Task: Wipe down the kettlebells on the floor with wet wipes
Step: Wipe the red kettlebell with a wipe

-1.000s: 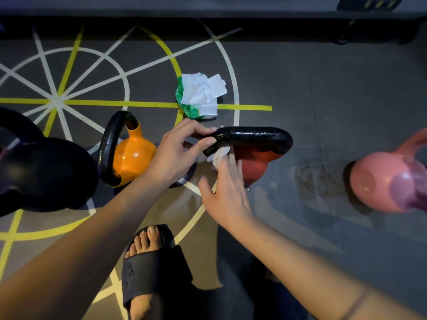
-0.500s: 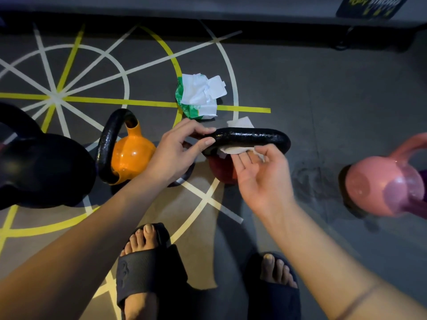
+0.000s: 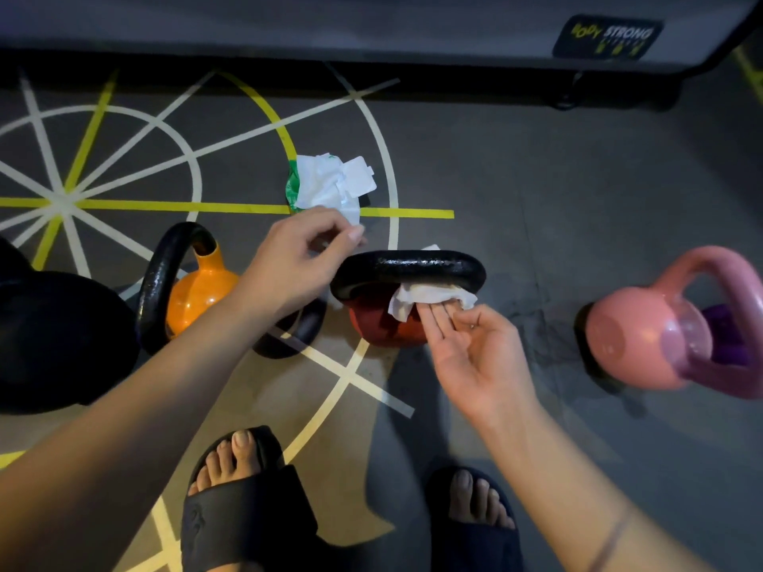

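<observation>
Head view: a wipe (image 3: 429, 297) is pressed under the kettlebell handle (image 3: 408, 268) by the straight fingers (image 3: 434, 322) of the right hand (image 3: 475, 353); the left hand (image 3: 303, 260), just left of the handle, is held loosely curled, empty.

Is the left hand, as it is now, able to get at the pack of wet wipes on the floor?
Probably yes. The left hand hovers right before the wipes pack, its fingertips near the pack's closest edge, and nothing is seen between them.

glossy black metal handle (image 3: 408, 266), crumpled white wipe (image 3: 425, 297)
</observation>
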Available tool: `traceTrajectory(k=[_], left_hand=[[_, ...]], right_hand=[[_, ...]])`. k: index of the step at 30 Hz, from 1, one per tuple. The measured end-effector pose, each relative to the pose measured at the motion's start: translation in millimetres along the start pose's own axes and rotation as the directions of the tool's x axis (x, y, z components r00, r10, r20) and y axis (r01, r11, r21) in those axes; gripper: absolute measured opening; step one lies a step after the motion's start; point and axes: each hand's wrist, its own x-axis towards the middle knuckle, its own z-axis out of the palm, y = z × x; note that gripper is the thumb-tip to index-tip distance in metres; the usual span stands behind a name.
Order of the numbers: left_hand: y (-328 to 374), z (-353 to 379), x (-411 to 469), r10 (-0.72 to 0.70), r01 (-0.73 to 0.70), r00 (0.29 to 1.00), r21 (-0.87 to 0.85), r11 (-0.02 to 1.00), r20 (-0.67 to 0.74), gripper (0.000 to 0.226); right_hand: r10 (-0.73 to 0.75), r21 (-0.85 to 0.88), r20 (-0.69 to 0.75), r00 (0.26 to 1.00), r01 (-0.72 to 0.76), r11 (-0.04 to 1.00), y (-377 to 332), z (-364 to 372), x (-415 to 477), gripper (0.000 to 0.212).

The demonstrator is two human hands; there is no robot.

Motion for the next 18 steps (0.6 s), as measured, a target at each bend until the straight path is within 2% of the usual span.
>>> traceTrajectory(k=[2, 4, 5, 8, 10, 13, 15, 18], left_hand=[[21.7, 7.7, 25.4, -0.094, 0.091, 0.992, 0.043, 0.995, 0.083, 0.032], [38.6, 20.9, 55.5, -0.184, 0.131, 0.949, 0.21, 0.969, 0.256, 0.04], [45.2, 29.7, 69.6, -0.254, 0.156, 0.9, 0.283, 0.946, 0.353, 0.042], [55.6, 61.4, 102.3, -0.452, 0.282, 0.688, 0.364, 0.888, 0.568, 0.041], [59.2, 71.1, 111.3, -0.497, 0.334, 0.597, 0.369, 0.867, 0.629, 0.027], [63.4, 72.3, 115.5, -0.483, 0.388, 0.5, 0.312, 0.867, 0.719, 0.019], [64.9, 72.2, 114.0, -0.484, 0.398, 0.48, 0.309, 0.864, 0.732, 0.012], [66.5, 69.6, 109.6, -0.462, 0.381, 0.509, 0.291, 0.878, 0.726, 0.02]], right_hand=[[0.004, -0.04, -0.01, 1.0, -0.005, 0.999, -1.5, 0.1, 0.6, 0.04], [0.015, -0.061, -0.017, 1.0, -0.016, 0.998, -2.1, -2.0, 1.8, 0.038], [0.02, -0.067, -0.024, 0.999, -0.022, 0.997, -2.3, -2.4, 2.6, 0.039], [0.015, -0.113, -0.054, 0.998, -0.021, 0.993, -2.5, -4.2, 3.7, 0.031], [0.02, -0.153, -0.067, 0.998, -0.03, 0.988, -3.2, -5.4, 5.3, 0.029], [0.011, -0.166, -0.067, 0.998, -0.022, 0.986, -4.0, -7.9, 7.2, 0.034], [-0.021, -0.193, -0.1, 0.995, 0.002, 0.981, -3.6, -9.1, 7.9, 0.033], [-0.099, -0.299, -0.151, 0.984, 0.05, 0.953, -2.3, -9.9, 8.1, 0.028]])
